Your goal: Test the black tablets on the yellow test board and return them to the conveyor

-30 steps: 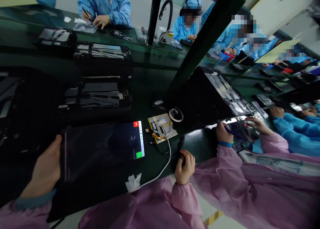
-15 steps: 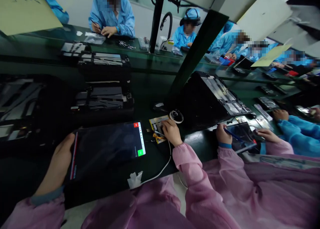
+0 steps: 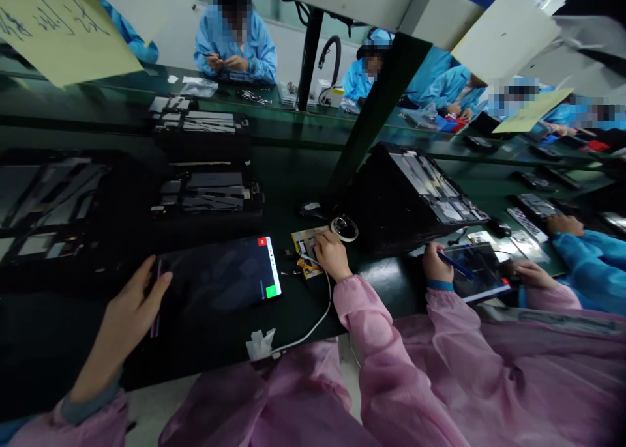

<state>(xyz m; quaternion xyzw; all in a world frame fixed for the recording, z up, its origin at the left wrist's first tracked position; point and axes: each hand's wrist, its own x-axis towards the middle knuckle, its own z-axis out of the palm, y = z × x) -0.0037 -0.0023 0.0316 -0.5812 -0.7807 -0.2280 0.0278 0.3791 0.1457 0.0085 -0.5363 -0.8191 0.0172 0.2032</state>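
Dark green surface lying below | left hand gripping tablet to its right | right hand touching yellow-edged board under it — cannot tell grip | seemingly steadying board — next move probably needing white cable slack

glossy, glass-like tablet screen, wrinkled cloth sleeve, smooth plastic-looking cable, matt paper sign

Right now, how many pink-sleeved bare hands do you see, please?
4: the wearer's left hand holding a black rectangular tablet, right hand on a flat yellow board, and a co-worker's left hand and other hand at another tablet.
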